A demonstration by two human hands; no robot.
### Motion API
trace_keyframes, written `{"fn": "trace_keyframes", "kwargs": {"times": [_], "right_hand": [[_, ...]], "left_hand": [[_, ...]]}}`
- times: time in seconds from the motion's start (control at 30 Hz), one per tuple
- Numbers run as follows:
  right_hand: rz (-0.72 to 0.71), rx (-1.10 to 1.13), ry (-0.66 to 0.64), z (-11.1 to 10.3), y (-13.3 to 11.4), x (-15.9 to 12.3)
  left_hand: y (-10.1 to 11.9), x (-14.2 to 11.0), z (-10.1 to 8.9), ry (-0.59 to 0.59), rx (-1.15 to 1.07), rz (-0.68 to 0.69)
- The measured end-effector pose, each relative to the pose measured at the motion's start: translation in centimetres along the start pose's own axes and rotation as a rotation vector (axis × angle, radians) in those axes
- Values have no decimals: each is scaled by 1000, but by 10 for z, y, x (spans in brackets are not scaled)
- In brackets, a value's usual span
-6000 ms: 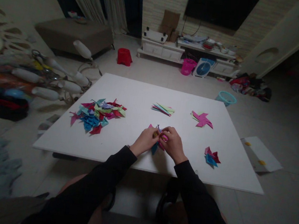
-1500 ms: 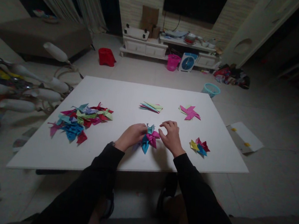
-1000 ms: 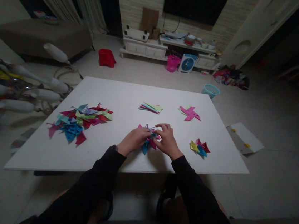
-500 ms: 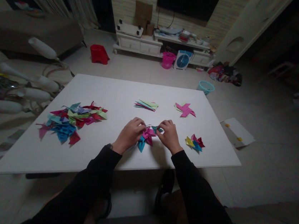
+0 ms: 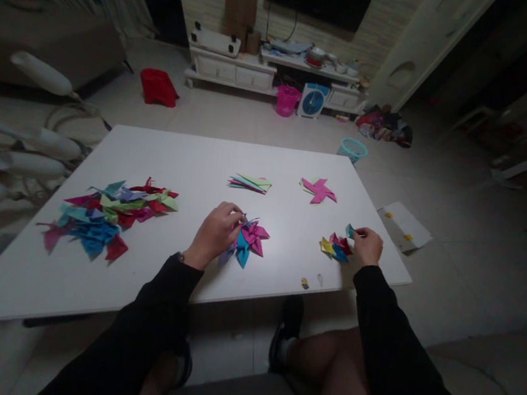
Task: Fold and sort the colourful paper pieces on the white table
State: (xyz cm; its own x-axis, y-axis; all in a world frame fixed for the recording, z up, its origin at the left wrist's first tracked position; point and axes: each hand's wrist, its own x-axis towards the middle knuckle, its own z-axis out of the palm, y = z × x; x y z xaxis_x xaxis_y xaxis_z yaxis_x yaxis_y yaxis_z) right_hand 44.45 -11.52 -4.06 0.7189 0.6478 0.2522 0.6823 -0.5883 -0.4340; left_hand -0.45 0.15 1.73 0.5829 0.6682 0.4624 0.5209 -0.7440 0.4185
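My left hand (image 5: 215, 233) rests on the white table (image 5: 191, 164), fingers pinched on the edge of a pink and blue folded paper pinwheel (image 5: 247, 241). Off to the right, my right hand (image 5: 367, 246) is closed on a small teal paper piece at the edge of a little cluster of folded pieces (image 5: 334, 246) in yellow, red and blue. Both sleeves are black.
A large heap of coloured folded papers (image 5: 106, 216) lies at the table's left. A flat stack of paper sheets (image 5: 250, 182) and a pink pinwheel (image 5: 318, 190) lie farther back. Two tiny scraps (image 5: 305, 283) sit near the front edge. A white sheet (image 5: 405, 225) lies on the floor.
My right hand has left the pinwheel and moved right to the small cluster, closing on a teal piece. My left hand stays on the pinwheel. The view has shifted right.
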Motion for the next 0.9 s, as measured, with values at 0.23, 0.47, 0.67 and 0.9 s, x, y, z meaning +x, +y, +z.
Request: {"fn": "trace_keyframes", "kwargs": {"times": [0.23, 0.47, 0.67, 0.9], "right_hand": [[-28, -176, -14, 24, -23, 3], [44, -235, -130, 20, -10, -5], [13, -239, -121, 6, -30, -13], [-325, -22, -45, -7, -128, -64]], "left_hand": [[-7, 0, 2, -13, -5, -38], [-5, -4, -5, -24, -3, -48], [5, -13, -15, -33, 8, -64], [4, -28, -28, -72, 118, -201]]}}
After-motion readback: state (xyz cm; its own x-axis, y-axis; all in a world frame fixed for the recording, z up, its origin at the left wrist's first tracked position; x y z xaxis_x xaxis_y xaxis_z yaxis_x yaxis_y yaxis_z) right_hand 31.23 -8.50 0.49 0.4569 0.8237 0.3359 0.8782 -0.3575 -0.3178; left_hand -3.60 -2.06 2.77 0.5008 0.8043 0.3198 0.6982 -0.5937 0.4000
